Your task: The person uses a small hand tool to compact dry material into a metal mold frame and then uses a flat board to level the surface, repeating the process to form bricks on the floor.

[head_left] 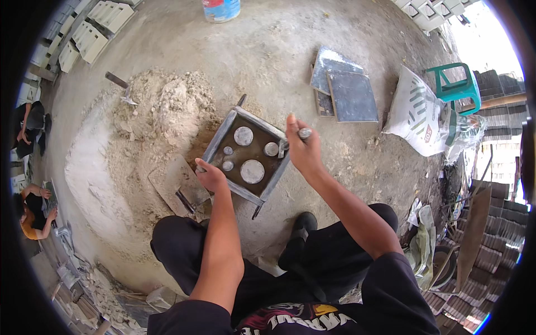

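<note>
On the concrete floor point(279, 61), the left hand point(212, 176) grips a framed mould point(259, 121) by its side. The right hand point(304, 149) clasps a grey handle point(305, 133).

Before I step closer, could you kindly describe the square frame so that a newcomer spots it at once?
Start from the pale, crumbly heap on the floor; the square frame sits just right of it, the left hand at its edge. Unlike the flat dark plates farther off, it has a grey rim around five round grey pieces.
</note>
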`<state>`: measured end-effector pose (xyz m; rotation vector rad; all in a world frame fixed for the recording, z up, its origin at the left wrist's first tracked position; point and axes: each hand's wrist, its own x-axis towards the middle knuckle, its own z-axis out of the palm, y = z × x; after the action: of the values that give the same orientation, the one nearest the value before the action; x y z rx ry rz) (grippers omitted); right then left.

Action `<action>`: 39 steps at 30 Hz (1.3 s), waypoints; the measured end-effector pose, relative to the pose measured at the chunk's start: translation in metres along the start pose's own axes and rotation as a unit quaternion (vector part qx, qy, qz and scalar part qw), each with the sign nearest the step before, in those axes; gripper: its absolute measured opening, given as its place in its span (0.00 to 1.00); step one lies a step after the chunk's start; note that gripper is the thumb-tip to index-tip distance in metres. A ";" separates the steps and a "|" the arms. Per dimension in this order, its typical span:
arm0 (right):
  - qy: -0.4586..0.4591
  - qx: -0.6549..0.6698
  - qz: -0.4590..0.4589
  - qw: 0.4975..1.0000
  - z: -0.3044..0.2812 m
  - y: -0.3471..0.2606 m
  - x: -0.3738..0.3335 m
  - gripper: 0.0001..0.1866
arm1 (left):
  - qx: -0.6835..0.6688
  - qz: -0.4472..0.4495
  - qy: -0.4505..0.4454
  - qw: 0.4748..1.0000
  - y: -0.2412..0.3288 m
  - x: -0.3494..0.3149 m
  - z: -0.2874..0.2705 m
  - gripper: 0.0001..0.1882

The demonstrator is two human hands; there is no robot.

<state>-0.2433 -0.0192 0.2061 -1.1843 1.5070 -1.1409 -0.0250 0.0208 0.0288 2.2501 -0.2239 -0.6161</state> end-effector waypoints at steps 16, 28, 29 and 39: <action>0.057 0.010 -0.100 0.993 -0.006 0.029 -0.038 0.22 | 0.055 0.001 0.034 0.998 0.018 -0.008 0.000 0.45; 0.090 -0.118 -0.119 0.982 0.004 0.007 -0.036 0.21 | 0.033 0.006 0.045 0.998 0.003 -0.003 0.002 0.45; 0.099 -0.157 -0.155 0.970 0.007 0.011 -0.034 0.22 | 0.026 -0.006 0.034 0.999 0.005 -0.005 0.002 0.45; 0.085 -0.039 -0.058 0.994 0.015 -0.004 -0.020 0.22 | 0.006 -0.025 0.023 0.999 0.014 -0.011 -0.006 0.46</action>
<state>-0.2248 -0.0025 0.2095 -1.2690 1.6405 -1.2977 -0.0309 0.0191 0.0460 2.2847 -0.1492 -0.5900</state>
